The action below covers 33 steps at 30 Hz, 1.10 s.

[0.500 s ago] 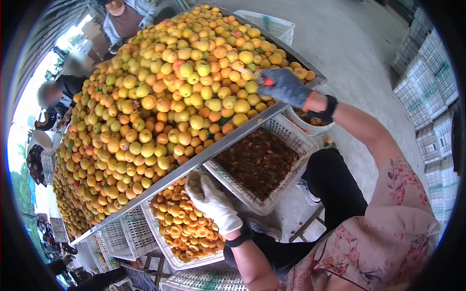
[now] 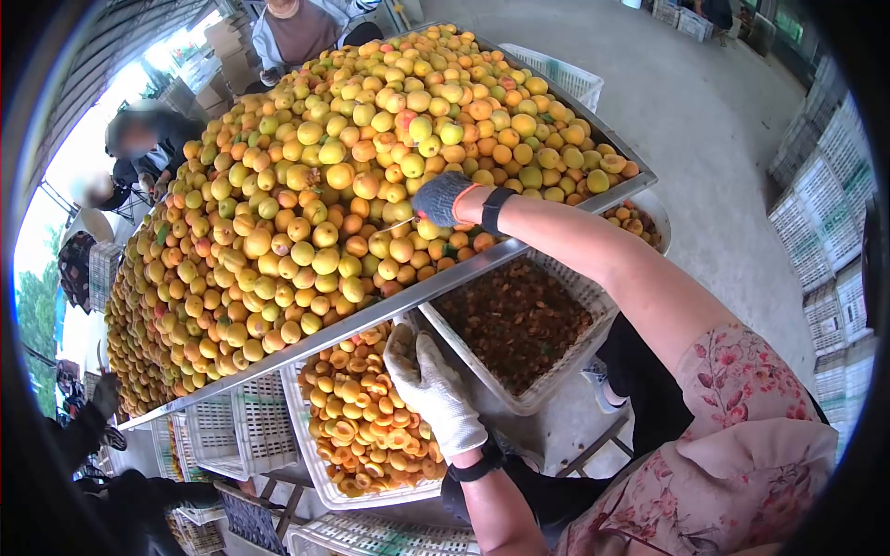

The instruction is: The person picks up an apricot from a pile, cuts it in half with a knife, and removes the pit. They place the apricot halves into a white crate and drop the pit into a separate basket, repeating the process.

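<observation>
My right hand (image 2: 450, 199), in a dark grey glove, is closed on a small knife (image 2: 399, 225) with a thin blade and a bit of red at the grip. It reaches over the heaped apricots (image 2: 297, 222), the blade pointing left among them. Below the metal table edge, my left hand (image 2: 428, 385) wears a white glove with soiled fingers. Its thumb stands apart from the fingers, and nothing shows in it. Just left of it, a white crate (image 2: 306, 445) holds apricot halves (image 2: 362, 422). To its right, another white crate (image 2: 524, 400) contains brown pits and scraps (image 2: 510, 320).
The metal table rim (image 2: 371, 317) runs diagonally between the heap and the crates. A white bucket (image 2: 660, 218) with fruit pieces stands by the table corner. Stacked crates (image 2: 834, 213) line the right side. Other people sit at the far side, one in a brown top (image 2: 301, 35).
My right hand has moved left across the heap with the knife, away from the table corner. My left hand stays beside the crate of halves. The whole view has shifted slightly.
</observation>
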Tool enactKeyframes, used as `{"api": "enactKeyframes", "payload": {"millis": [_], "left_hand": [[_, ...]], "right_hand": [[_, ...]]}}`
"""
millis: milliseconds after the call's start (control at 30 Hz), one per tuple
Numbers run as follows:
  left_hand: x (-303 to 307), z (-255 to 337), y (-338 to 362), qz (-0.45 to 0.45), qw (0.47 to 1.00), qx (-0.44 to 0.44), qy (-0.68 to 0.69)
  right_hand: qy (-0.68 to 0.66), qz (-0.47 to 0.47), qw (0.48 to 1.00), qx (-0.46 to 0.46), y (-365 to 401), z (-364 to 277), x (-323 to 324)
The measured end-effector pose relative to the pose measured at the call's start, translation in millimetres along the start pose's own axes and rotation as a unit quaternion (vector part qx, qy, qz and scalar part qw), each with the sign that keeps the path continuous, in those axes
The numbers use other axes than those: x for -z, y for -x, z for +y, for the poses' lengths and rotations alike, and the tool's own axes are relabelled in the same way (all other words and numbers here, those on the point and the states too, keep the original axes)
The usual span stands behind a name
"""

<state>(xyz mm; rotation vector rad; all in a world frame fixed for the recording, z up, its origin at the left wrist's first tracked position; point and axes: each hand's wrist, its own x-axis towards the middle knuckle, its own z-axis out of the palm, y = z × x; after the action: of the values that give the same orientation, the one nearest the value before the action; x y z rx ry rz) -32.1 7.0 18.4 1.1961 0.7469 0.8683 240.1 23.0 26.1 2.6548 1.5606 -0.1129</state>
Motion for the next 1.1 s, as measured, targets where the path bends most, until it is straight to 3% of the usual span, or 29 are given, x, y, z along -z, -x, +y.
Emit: {"api": "enactKeyframes", "payload": {"millis": [200,333,433,467,533,600,667,733,767,800,933,967,1000,1067,1100], "left_hand": [[5.2,-0.2,-1.8,0.01,1.0,-0.005,0.007],[1.6,5.1,2.4,-0.008,0.998,0.028,0.062],[1.2,2.8,4.0,-0.007,0.999,0.025,0.021],[-0.1,-4.4,3.2,0.011,1.0,-0.017,0.012],[1.1,-6.0,4.5,0.016,0.998,-0.015,0.052],[3.9,-6.0,3.7,0.011,0.997,-0.006,0.074],[4.2,-3.6,2.5,0.01,0.995,0.003,0.099],[1.0,3.6,3.3,-0.064,0.988,-0.002,0.141],[-0.2,10.3,5.4,-0.094,0.985,0.027,0.141],[-3.3,12.4,7.3,-0.134,0.969,0.043,0.205],[-15.8,8.2,10.7,-0.15,0.942,0.047,0.295],[-14.2,10.7,13.0,-0.131,0.951,0.055,0.276],[-13.0,14.0,14.8,-0.114,0.957,0.061,0.258],[-5.1,13.4,14.7,-0.12,0.945,0.069,0.298],[1.0,11.7,14.0,-0.15,0.926,0.058,0.343]], "right_hand": [[0.026,-0.008,0.999,-0.019,16.9,5.3,0.6],[-0.031,0.037,0.999,-0.011,23.0,6.6,-3.1],[-0.061,-0.027,0.995,-0.076,23.4,4.1,9.3],[-0.078,0.008,0.993,-0.084,20.1,13.2,-4.5],[-0.064,0.058,0.994,-0.065,29.4,20.7,-10.2],[-0.147,0.126,0.977,-0.089,39.1,31.2,-12.8],[-0.46,0.131,0.87,-0.121,75.3,19.8,20.4],[-0.6,0.121,0.786,-0.083,101.9,17.2,32.9],[-0.624,0.11,0.77,-0.076,121.6,6.6,45.7],[-0.685,0.186,0.703,0.04,124.2,-2.4,27.1],[-0.68,0.082,0.728,-0.025,175.4,-62.7,49.4],[-0.675,0.213,0.696,0.119,166.3,-74.6,20.3],[-0.703,0.208,0.659,0.168,161.3,-86.7,17.2],[-0.516,0.163,0.841,0.026,182.9,-88.4,20.9],[-0.686,0.062,0.725,-0.009,191.6,-93.3,35.9]]}}
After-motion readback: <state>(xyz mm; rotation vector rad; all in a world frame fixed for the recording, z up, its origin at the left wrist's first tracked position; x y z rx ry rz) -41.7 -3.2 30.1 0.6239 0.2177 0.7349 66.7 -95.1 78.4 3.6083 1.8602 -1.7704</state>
